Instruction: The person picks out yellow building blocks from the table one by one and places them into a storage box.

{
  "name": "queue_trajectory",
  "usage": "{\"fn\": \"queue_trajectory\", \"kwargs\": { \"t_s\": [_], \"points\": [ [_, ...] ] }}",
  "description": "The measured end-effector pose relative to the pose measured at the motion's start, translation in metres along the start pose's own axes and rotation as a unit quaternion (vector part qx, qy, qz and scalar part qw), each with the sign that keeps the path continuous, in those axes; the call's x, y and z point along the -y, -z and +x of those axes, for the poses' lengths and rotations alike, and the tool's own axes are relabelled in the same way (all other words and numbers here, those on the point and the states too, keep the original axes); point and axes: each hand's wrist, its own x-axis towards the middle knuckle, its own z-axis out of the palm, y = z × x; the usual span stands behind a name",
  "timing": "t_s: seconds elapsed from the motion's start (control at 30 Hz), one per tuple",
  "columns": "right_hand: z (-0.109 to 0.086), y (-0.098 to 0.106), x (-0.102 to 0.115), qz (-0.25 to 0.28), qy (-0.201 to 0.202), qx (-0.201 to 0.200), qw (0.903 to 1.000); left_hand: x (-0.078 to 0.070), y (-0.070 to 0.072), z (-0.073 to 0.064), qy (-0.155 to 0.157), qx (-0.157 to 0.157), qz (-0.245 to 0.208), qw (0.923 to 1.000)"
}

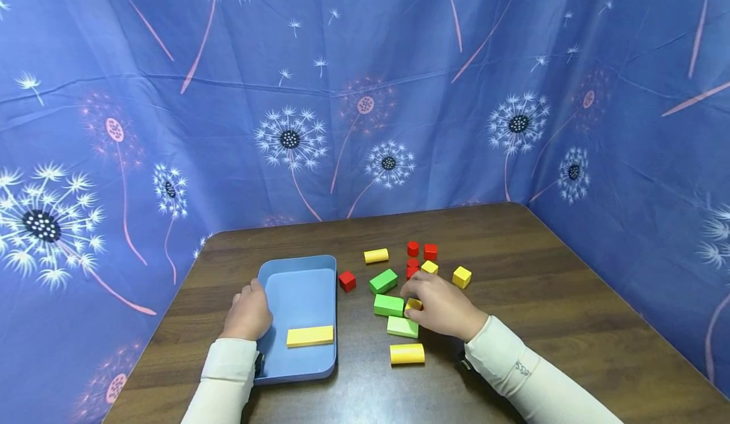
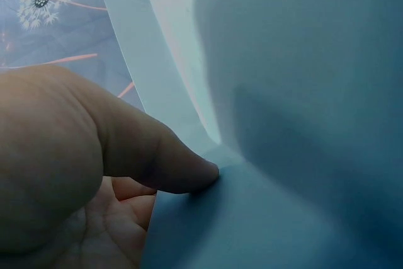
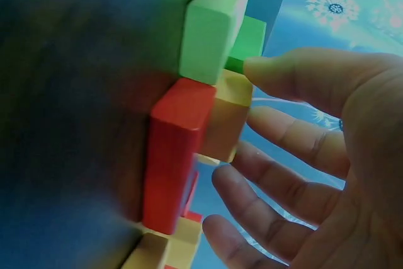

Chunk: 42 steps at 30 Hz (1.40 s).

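My left hand grips the left wall of a blue tray. In the left wrist view, the thumb presses on the tray's inner side while the other fingers are behind the wall. A flat yellow block lies inside the tray. Over the group of blocks, my right hand has its thumb and fingertips right at a yellow block, its fingers spread and gently bent. A green block and a light green block lie beside it. A red block stands nearer the camera in the right wrist view.
Around them on the wooden table lie a red cube, another green block, yellow half-round pieces, a yellow cube and several small red pieces. A blue dandelion-print cloth hangs behind the table.
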Motion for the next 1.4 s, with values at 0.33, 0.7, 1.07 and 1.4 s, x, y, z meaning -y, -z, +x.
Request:
{"fn": "queue_trajectory", "kwargs": {
  "t_s": [0.33, 0.7, 1.07, 1.4],
  "points": [
    [-0.004, -0.006, -0.006, 0.000, -0.027, 0.030, 0.9992, 0.001, -0.003, -0.001, 0.007, 0.010, -0.002, 0.9999],
    [-0.004, -0.010, -0.009, 0.017, -0.050, 0.036, 0.9980, 0.001, -0.002, -0.001, -0.008, -0.009, -0.001, 0.9999],
    [-0.002, -0.012, -0.010, 0.022, -0.055, 0.036, 0.9976, 0.002, 0.000, -0.002, -0.012, -0.006, 0.003, 0.9999],
    [-0.003, -0.012, -0.010, 0.028, -0.068, 0.036, 0.9966, 0.002, -0.001, 0.001, -0.005, 0.004, 0.000, 1.0000]
  ]
}}
